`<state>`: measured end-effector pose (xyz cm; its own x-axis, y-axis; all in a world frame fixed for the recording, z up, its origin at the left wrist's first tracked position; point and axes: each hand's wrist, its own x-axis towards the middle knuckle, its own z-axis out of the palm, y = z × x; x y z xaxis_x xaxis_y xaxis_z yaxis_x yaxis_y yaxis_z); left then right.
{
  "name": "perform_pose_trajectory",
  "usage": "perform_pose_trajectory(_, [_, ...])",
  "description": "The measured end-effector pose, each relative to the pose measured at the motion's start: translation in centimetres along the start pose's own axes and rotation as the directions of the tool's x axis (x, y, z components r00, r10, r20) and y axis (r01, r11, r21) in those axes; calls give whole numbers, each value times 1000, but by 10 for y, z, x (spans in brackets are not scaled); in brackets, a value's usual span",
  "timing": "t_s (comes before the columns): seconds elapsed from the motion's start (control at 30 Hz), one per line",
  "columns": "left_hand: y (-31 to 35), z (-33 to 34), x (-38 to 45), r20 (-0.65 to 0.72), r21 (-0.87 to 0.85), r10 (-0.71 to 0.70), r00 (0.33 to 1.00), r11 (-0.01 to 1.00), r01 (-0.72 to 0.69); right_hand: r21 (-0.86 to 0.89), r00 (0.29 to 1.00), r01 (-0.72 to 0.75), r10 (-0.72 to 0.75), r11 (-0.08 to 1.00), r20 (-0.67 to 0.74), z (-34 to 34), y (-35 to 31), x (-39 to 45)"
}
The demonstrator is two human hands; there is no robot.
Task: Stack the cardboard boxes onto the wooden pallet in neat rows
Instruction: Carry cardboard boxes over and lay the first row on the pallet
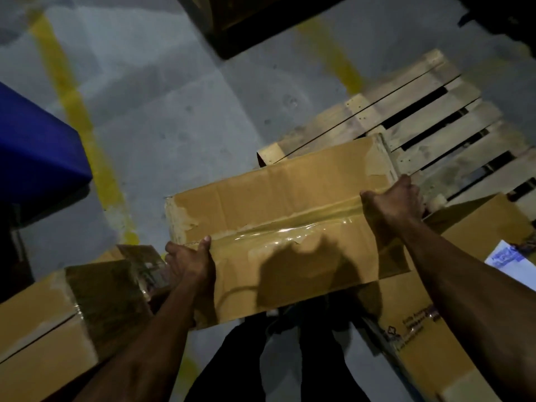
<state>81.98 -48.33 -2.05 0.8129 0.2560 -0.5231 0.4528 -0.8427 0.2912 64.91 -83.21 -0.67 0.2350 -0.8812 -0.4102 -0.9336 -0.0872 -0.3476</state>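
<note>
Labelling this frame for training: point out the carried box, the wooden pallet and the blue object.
carried box [278,198]: head view, top face.
wooden pallet [412,111]: head view, a top slat.
blue object [34,146]: head view, upper surface.

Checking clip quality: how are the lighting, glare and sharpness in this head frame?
Head view: dim, lit from behind, throwing a head-shaped shadow on the carried box; glare on its tape; motion blur softens the left box; wide-angle bending at the pallet.

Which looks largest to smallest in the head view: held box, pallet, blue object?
1. Taped brown cardboard box held in both hands, though nearest the camera.
2. Slatted wooden pallet.
3. Blue block-shaped object, cut off.
</note>
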Motion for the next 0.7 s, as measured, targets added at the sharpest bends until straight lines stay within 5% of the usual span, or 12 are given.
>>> perform_pose_trajectory(0.33, [-5, 186, 16, 66, -12, -115, 991, 993, 116, -74, 998, 38, -33, 997, 62, 71, 86, 143])
perform_pose_trajectory(0.7, [11, 264, -5, -23, 76, -144, 989, 987, 145, -231, 988, 121, -140, 965, -69, 110, 104, 213])
